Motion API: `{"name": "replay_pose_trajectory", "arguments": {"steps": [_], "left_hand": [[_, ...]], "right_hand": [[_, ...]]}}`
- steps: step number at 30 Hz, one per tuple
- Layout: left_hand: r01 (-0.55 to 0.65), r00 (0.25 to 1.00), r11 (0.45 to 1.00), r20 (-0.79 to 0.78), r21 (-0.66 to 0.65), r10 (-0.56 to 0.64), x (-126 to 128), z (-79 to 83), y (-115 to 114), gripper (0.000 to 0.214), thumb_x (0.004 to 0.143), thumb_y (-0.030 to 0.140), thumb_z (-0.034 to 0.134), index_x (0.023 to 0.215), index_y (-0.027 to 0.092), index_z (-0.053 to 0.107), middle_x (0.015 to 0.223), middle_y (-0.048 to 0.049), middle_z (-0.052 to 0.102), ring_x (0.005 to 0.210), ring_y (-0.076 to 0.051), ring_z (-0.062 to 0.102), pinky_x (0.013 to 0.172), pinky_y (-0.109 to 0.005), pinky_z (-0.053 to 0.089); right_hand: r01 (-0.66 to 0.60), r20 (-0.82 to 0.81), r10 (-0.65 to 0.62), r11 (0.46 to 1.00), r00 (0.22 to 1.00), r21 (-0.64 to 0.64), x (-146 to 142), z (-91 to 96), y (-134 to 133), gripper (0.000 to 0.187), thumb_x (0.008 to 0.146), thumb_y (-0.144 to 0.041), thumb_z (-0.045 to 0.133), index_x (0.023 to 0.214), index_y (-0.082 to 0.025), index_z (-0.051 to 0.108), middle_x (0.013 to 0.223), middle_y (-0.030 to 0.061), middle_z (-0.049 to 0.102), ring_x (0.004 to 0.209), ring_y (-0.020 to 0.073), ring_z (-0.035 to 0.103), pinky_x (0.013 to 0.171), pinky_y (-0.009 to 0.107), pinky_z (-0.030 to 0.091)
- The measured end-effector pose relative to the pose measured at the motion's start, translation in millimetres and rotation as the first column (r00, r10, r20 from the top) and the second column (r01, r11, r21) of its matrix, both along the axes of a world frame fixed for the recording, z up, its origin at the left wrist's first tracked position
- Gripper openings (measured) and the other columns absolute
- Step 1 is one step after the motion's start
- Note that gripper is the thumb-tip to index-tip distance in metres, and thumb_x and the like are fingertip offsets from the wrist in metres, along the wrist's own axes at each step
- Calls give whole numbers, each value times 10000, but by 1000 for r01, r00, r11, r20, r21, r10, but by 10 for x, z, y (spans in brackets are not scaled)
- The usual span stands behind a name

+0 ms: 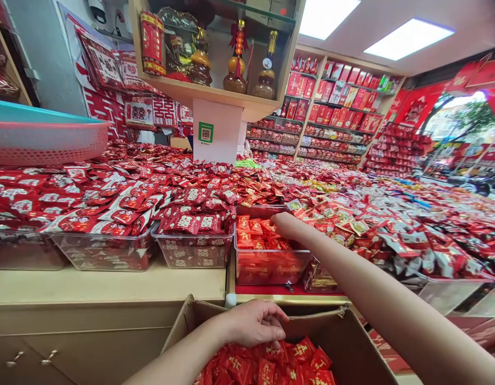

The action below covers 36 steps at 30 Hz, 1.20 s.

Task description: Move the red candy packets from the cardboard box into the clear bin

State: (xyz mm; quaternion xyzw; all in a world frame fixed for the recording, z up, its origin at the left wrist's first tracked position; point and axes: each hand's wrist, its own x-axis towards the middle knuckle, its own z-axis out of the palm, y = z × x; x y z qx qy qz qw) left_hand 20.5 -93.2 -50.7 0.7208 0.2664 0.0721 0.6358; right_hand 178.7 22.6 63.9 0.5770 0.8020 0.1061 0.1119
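Observation:
My left hand (253,322) is curled over the red candy packets (271,366) inside an open cardboard box (351,342) at the bottom of the view, fingers closed on some of them. My right hand (285,223) reaches forward into a clear plastic bin (271,267) that is part full of small red packets (257,232). Its fingers are bent down into the packets and mostly hidden.
Clear bins (193,251) heaped with red wrapped sweets line a cream counter (106,286) with cabinet doors. A wide display of red packets (391,224) spreads to the right. A pink basket (42,139) sits at left; shelves of red boxes (335,107) stand behind.

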Motion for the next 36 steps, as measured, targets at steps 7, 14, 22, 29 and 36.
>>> {"name": "replay_pose_trajectory", "arguments": {"steps": [7, 14, 22, 29, 36], "left_hand": [[12, 1000, 1000, -5, 9, -12, 1, -15, 10, 338, 709, 257, 486, 1032, 157, 486, 877, -89, 612, 736, -142, 579, 701, -282, 411], [12, 1000, 1000, -29, 7, -12, 4, 31, 0, 352, 707, 257, 485, 1040, 143, 478, 890, -105, 612, 739, -146, 575, 700, -284, 408], [3, 1000, 1000, -19, -21, -4, 1, 54, -1, 342, 709, 258, 492, 1031, 143, 485, 858, -90, 611, 719, -140, 580, 689, -273, 408], [6, 1000, 1000, 5, -12, -6, -6, -1, 18, 375, 698, 319, 521, 1038, 163, 485, 873, -76, 609, 734, -144, 583, 688, -272, 411], [5, 1000, 1000, -4, -12, -5, -3, -2, 19, 384, 699, 331, 523, 1039, 158, 485, 898, -86, 608, 726, -141, 588, 666, -259, 414]], "right_hand": [[-58, -30, 59, 998, 998, 40, -44, -187, 189, 259, 692, -139, 486, 915, -94, 610, 940, 117, 616, 932, 205, 529, 790, 220, 370], [33, -41, -31, 998, 999, 49, -3, -169, 260, 293, 716, -221, 478, 950, -91, 597, 948, 122, 616, 862, 210, 564, 700, 224, 403], [77, -44, -74, 995, 996, 69, 7, -147, 178, 284, 758, -173, 412, 941, -83, 610, 928, 137, 620, 879, 199, 561, 721, 211, 393], [159, -30, -158, 986, 987, 48, 41, -161, 178, 308, 782, -314, 464, 921, -74, 600, 889, 134, 621, 845, 180, 569, 753, 276, 408], [148, -70, -145, 988, 987, 45, 7, -168, 127, 236, 787, -275, 470, 833, -88, 607, 862, 111, 619, 812, 158, 569, 723, 264, 415]]}}
